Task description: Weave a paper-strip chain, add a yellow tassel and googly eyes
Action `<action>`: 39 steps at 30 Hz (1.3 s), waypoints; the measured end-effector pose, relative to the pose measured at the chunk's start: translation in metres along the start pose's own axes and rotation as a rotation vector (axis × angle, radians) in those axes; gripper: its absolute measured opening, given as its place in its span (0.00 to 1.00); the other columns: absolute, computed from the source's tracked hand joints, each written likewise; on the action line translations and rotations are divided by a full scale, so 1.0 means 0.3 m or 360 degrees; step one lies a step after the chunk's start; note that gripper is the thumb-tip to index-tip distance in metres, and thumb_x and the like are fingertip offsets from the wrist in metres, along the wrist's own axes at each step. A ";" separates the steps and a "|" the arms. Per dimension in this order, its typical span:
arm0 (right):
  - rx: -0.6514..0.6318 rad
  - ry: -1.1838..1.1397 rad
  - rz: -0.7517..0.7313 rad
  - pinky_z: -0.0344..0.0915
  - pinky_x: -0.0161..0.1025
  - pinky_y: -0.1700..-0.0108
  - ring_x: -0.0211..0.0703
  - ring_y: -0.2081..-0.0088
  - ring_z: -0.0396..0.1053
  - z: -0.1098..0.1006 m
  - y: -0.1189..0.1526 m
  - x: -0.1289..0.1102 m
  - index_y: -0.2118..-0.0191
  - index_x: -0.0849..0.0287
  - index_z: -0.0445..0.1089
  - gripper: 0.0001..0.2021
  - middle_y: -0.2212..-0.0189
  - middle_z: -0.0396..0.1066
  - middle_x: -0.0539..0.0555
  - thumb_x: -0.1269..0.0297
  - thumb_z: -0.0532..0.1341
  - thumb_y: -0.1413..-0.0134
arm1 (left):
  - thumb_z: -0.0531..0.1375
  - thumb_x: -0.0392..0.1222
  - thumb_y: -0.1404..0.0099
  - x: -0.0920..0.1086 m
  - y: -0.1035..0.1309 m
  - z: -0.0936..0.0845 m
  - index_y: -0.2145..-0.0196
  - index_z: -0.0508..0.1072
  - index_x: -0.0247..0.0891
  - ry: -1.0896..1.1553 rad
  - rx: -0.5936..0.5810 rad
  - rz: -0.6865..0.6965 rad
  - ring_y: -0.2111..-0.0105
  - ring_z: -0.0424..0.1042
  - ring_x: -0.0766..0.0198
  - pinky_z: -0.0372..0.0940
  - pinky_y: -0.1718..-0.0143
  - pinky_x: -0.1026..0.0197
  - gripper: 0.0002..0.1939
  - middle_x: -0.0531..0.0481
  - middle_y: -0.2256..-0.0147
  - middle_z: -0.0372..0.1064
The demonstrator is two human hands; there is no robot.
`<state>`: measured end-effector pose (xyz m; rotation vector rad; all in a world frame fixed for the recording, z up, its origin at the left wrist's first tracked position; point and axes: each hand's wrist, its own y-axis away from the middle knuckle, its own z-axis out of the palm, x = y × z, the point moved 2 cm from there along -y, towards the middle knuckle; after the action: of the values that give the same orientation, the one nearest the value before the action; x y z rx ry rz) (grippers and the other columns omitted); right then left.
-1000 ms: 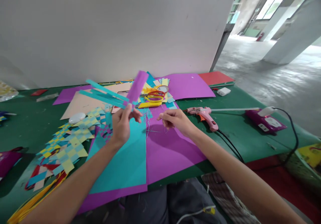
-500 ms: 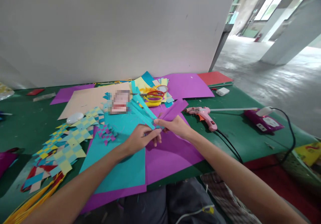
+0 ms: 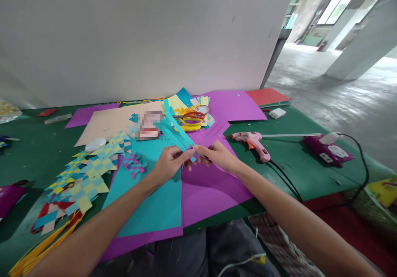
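Between my two hands, over the middle of the table, is a piece of woven teal and purple paper strips [image 3: 179,130]. My left hand [image 3: 173,160] pinches its left side, thumb on top. Close beside it, my right hand [image 3: 216,155] grips the right side, thumb and fingers pressed together. Long teal strips run from the hands toward the back left; purple strips slant to the back right. Beneath lie a teal sheet [image 3: 151,202] and a purple sheet [image 3: 214,198]. A small purple and teal woven piece [image 3: 134,164] rests left of my left hand.
On the right lie a pink glue gun [image 3: 252,142] with its cord and a purple power box [image 3: 328,149]. Red-handled scissors [image 3: 194,115] sit at the back. Yellow and blue woven pieces [image 3: 93,169] are heaped at left, near a white mouse-shaped object [image 3: 95,145]. A whiteboard [image 3: 149,41] stands behind.
My hands have shifted slightly and drawn level on the woven strips. A small checked corner now shows between the thumbs, and the purple strips lie lower. The camera view has moved a little.
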<state>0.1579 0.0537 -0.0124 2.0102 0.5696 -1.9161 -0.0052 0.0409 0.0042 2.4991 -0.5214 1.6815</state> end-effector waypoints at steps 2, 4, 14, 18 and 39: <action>-0.0059 -0.0024 -0.0008 0.57 0.33 0.75 0.32 0.80 0.61 -0.001 -0.002 0.005 0.82 0.61 0.62 0.25 0.87 0.56 0.45 0.46 0.57 0.44 | 0.61 0.50 0.39 0.000 0.001 -0.003 0.85 0.73 0.36 0.0018 0.0085 0.0010 0.84 0.70 0.64 0.63 0.79 0.64 0.21 0.49 0.86 0.71; -0.0078 0.0003 -0.0014 0.56 0.33 0.75 0.32 0.81 0.60 -0.003 -0.004 0.007 0.84 0.61 0.62 0.26 0.87 0.57 0.46 0.46 0.56 0.43 | 0.62 0.48 0.39 0.003 0.004 -0.005 0.84 0.73 0.36 0.0044 0.0151 0.0009 0.84 0.70 0.64 0.63 0.79 0.64 0.20 0.50 0.86 0.71; -0.0182 -0.0068 -0.0171 0.52 0.32 0.76 0.30 0.80 0.53 0.000 0.003 -0.033 0.76 0.60 0.63 0.19 0.83 0.55 0.43 0.51 0.56 0.41 | 0.60 0.48 0.38 -0.019 -0.027 -0.050 0.83 0.68 0.36 0.0443 0.0604 0.0051 0.83 0.68 0.67 0.65 0.75 0.64 0.19 0.52 0.84 0.69; -0.0153 0.0004 -0.0070 0.51 0.32 0.77 0.30 0.81 0.52 0.003 0.004 -0.030 0.77 0.60 0.62 0.20 0.85 0.55 0.43 0.50 0.54 0.41 | 0.60 0.51 0.38 -0.030 -0.039 -0.067 0.80 0.66 0.36 0.0632 0.0782 0.0089 0.83 0.67 0.68 0.64 0.77 0.64 0.19 0.51 0.80 0.71; -0.0009 0.0217 -0.0180 0.51 0.33 0.78 0.32 0.81 0.54 0.018 0.008 -0.023 0.78 0.57 0.59 0.18 0.84 0.55 0.44 0.52 0.59 0.45 | 0.61 0.46 0.39 -0.018 -0.015 -0.039 0.81 0.65 0.38 0.0174 0.0440 0.0117 0.81 0.70 0.65 0.62 0.77 0.64 0.16 0.55 0.84 0.68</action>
<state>0.1541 0.0486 -0.0059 2.1597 0.7362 -1.8467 -0.0158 0.0493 0.0043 2.5760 -0.3995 2.0311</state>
